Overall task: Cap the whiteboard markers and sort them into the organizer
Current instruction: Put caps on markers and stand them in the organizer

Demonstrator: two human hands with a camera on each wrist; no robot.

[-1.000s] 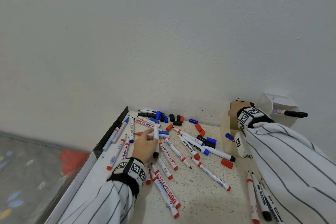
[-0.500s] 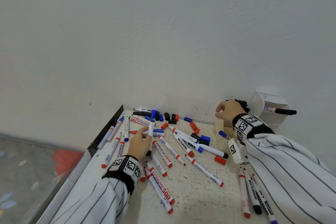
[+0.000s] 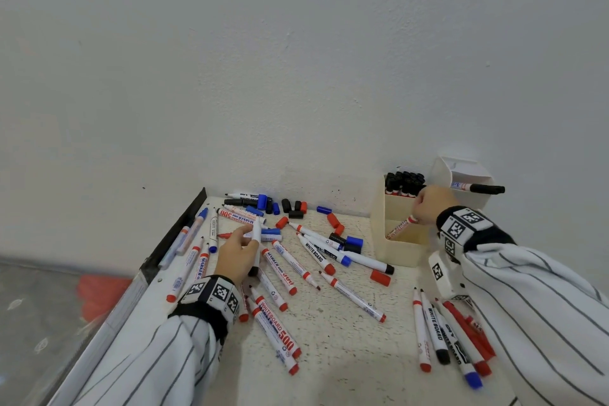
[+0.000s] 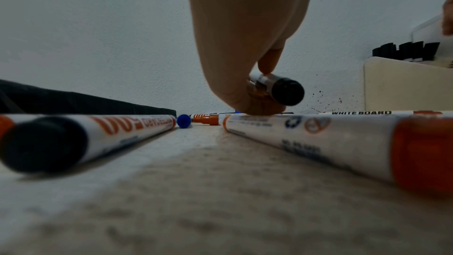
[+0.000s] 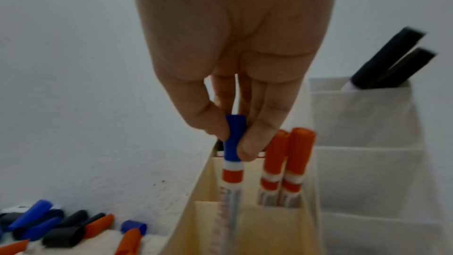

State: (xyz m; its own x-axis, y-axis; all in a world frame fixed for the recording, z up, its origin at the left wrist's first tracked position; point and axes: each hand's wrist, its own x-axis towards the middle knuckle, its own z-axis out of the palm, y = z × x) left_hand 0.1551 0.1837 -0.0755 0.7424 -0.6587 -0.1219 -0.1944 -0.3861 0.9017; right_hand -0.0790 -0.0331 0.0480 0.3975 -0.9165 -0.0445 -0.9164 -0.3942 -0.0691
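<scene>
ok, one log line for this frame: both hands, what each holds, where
left hand: grips black-ended marker over table | right hand: pinches blue-capped marker, lowering into cream organizer | loose caps by wall

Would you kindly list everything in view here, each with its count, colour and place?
Cream organizer: one, tiered compartments, by the wall on the right.
White holder: one, behind it; a black-capped marker sticks out sideways.
Black-capped markers: a bunch, uncounted, upright in the organizer's back compartment.
Loose markers: many, red, blue and black, scattered over the table.
Loose caps: several, black, blue and red, near the wall.
Blue-capped marker: one, red band, going into the organizer.
White marker: one, black end.
Left hand: grip on the white marker.
Right hand: pinches the blue-capped marker.
</scene>
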